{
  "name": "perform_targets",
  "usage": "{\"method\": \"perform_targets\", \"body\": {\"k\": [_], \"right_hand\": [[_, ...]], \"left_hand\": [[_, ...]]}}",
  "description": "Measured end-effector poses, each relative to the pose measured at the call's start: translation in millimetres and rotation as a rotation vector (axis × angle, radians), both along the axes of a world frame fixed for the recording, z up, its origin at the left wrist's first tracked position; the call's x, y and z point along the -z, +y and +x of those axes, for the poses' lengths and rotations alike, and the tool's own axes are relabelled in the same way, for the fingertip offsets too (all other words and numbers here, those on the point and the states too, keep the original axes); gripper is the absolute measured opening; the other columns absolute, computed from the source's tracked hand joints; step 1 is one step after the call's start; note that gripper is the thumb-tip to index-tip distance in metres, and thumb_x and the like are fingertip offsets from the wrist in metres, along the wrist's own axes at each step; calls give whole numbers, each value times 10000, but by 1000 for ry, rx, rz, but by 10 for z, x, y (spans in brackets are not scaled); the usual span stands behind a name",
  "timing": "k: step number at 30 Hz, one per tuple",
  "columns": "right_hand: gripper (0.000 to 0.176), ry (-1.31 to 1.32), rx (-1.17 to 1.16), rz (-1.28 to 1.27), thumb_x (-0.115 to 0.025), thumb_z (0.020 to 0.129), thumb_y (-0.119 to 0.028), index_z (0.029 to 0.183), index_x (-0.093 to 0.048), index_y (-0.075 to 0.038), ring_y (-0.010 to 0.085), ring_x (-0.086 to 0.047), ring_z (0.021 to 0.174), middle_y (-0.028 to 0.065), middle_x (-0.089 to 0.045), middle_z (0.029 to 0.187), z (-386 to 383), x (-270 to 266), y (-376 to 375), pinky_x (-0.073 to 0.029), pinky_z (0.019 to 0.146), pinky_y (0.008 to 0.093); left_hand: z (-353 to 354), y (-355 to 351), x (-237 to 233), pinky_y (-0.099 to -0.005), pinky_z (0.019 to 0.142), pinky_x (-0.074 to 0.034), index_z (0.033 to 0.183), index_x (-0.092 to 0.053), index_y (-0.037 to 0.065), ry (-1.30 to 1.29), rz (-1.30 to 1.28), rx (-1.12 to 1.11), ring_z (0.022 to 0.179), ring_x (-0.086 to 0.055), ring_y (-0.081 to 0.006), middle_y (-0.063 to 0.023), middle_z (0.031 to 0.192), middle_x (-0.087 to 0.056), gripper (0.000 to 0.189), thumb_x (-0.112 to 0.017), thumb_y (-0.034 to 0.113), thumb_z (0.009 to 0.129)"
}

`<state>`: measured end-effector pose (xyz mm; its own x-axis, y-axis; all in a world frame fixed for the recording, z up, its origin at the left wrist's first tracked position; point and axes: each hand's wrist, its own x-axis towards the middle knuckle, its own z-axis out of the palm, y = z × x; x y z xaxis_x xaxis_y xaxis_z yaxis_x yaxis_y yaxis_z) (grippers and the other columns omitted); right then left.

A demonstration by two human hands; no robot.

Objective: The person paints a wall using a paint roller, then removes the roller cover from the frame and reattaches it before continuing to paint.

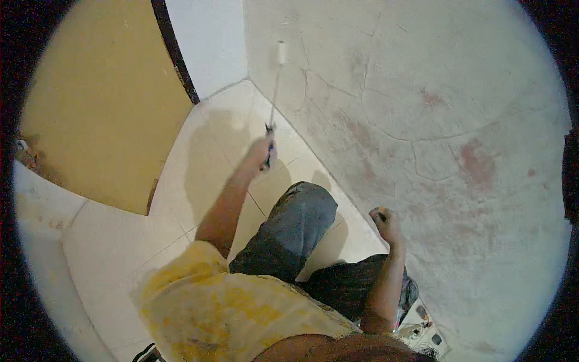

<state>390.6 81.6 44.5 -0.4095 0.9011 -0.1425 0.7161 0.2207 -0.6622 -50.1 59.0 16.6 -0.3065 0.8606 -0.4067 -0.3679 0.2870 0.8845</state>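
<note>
My left hand (260,154) is closed round the dark handle of a paint roller (281,53). The roller's thin rod points away from me, and its small white sleeve is up against the grey wall (446,114), near the corner. Close to the same wall on the right, my right hand (388,225) is curled up beside my knee. A small dark spot shows between its fingers, and I cannot tell what it is.
A brown door panel (108,102) with a dark edge stands at the left. A white wall (208,45) meets the cracked, patchy grey wall in the corner. Pale tiles (145,235) cover the floor. Small items (422,329) lie by the wall behind my right knee.
</note>
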Motion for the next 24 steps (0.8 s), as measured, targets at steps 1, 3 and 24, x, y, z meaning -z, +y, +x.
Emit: {"method": "perform_targets", "body": {"k": [1, 3, 24], "right_hand": [[206, -23, 18, 5, -616, 923, -199, 913, -660, 3, 117, -568, 734, 33, -644, 769, -13, 33, -11, -471, 704, 290], [202, -20, 32, 30, -616, 919, -190, 911, -660, 7, 121, -568, 720, 46, -651, 766, -73, 84, -28, -470, 692, 295], [217, -218, -1, 7, -636, 853, -229, 908, -678, -23, 193, -556, 616, 161, -624, 699, -141, 193, 31, -438, 601, 363]], "left_hand": [[228, -252, 49, -308, 342, -304, 708, -459, 128, 68, -20, 17, 375, -402, -135, 10, 535, -445, 377, -451, 392, 977], [597, -739, -198, -310, 348, -320, 732, -487, 121, -46, -129, 74, 366, -405, -140, 11, 535, -448, 373, -464, 409, 967], [411, -784, 88, -309, 364, -333, 681, -470, 131, -72, -164, 79, 385, -415, -137, 2, 519, -446, 432, -489, 470, 948]]}}
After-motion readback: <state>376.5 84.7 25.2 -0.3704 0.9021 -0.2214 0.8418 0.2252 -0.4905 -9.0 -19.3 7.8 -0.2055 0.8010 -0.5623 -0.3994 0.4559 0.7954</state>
